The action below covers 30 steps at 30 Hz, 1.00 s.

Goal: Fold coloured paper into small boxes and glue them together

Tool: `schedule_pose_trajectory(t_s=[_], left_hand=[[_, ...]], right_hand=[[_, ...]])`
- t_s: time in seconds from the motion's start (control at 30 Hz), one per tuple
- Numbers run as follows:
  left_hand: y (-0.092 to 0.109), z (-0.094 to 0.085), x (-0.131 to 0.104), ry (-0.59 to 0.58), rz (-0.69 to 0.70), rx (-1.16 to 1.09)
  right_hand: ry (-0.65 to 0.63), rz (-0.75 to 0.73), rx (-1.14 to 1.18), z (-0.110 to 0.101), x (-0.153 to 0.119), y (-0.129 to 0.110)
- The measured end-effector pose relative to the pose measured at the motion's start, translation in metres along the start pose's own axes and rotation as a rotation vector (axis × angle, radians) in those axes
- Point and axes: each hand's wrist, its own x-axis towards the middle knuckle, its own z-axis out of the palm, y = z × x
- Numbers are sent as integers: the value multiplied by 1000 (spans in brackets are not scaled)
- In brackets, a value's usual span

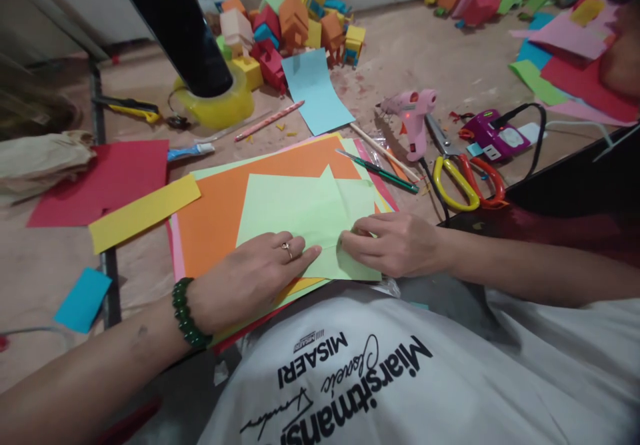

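A light green paper (285, 208) lies on an orange sheet (210, 222), on top of a stack of coloured papers near my body. Its right part is folded or overlapped by another light green layer. My left hand (265, 268), with a ring and a green bead bracelet, presses on the lower left edge of the green paper, fingers together and mostly flat. At the lower right, my right hand (387, 242) has its fingers bent and pinched at the green paper's surface. What lies between those fingertips is hard to see.
Behind the stack are a green pen (385, 173), a pink glue gun (417, 115), scissors (457, 182), a blue paper (317, 92) and a tape roll (220, 102). Small paper houses (293, 25) are piled at the back. Red paper (115, 178) and a yellow strip (145, 213) lie left.
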Motion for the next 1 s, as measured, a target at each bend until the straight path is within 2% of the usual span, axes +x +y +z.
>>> schedule_pose_trajectory(t_s=[0.17,0.3,0.4,0.5,0.63,0.8,0.9,1.0], left_hand=[[1,0,-1,14,6,54],[4,-3,-7,39,9,106],[8,-3,-19,98,2,153],[12,1,-36,103,-68,187],[14,14,-55,47,-208,126],[23,20,-56,85,-298,51],[31,14,-50,86,-342,66],[36,7,-47,100,-358,97]], right_hand=[[46,40,20,1,-19,2],[46,81,80,-1,-20,0],[24,117,136,-1,-18,-1],[-9,141,161,1,-18,-2],[-27,162,159,0,-17,-4],[22,154,128,-10,20,-16],[-53,33,139,-9,50,-27],[-138,-20,99,-2,66,-31]])
